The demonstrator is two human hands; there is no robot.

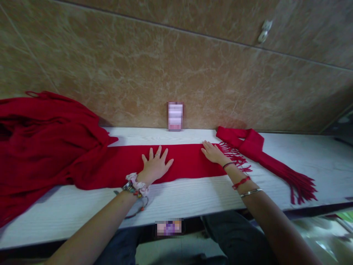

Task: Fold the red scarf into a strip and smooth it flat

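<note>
L hand (154,170) flat, fingers spread wide; R hand (212,152) flat, fingers closer tog., neither gripping. Red scarf (187,162) under both, fringe just past R hand. Red cloth heap (46,140) left of L hand; bent fringed scarf (255,143) right of R. Beyond, b/w hands: pixelated block (175,116), prob. a phone.

Red scarves (187,160) lie on a white table (190,198).
</note>
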